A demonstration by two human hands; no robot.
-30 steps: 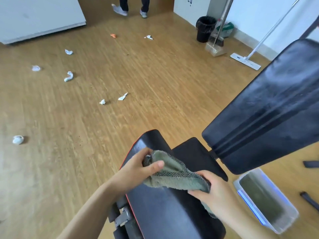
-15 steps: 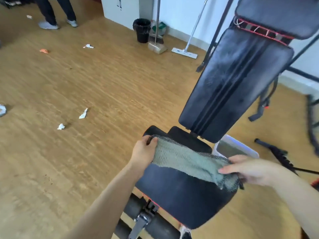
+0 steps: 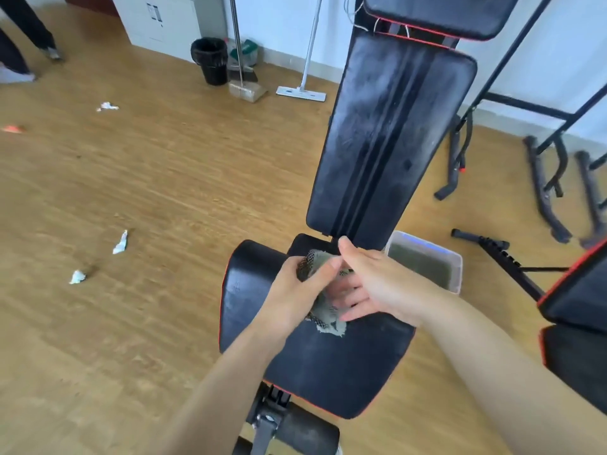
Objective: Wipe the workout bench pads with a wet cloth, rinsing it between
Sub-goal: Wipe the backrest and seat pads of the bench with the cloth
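Cloth (image 3: 329, 326), grey-green with black mesh edging, kinda bunched over black red-trimmed seat pad (image 3: 312, 369), left hand (image 3: 294, 302) pinching it, right hand (image 3: 377, 287) flat against it

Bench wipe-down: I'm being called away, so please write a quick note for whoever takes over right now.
Left hand grips the bunched cloth above the seat pad. Right hand is open, fingers flat against the cloth.
The water tub sits on the floor just right of the seat, below the backrest pad.
Done: unclear. No pad looks clearly wiped, and the backrest shows pale dusty streaks.
Left: wipe the seat, backrest and top pad, rinsing the cloth in the tub between.
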